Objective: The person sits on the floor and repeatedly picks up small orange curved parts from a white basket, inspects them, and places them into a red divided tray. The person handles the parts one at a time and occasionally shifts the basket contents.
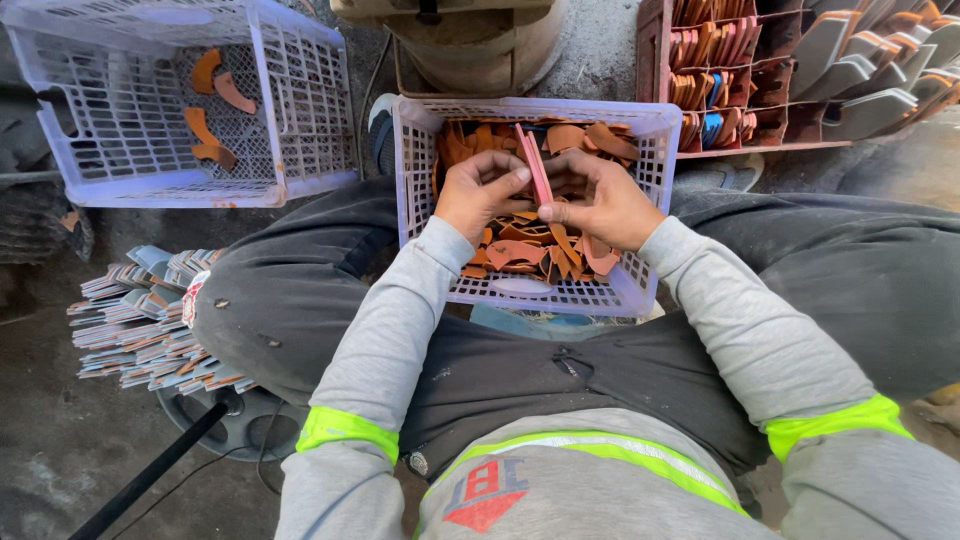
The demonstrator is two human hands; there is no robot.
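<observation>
A pale plastic crate [640, 130] rests between my knees, filled with several curved brown leather-like pieces [520, 252]. Both hands are inside it. My right hand [600, 200] pinches a thin pink-red strip [533, 160] held upright on its edge. My left hand [482, 190] curls beside it, fingertips touching the same strip and the brown pieces beneath.
A second pale crate [300, 90] at the upper left holds a few brown pieces [212, 105]. A red partitioned rack [660, 60] of stacked pieces stands at the upper right. A pile of flat grey pieces [140, 310] lies by my left leg.
</observation>
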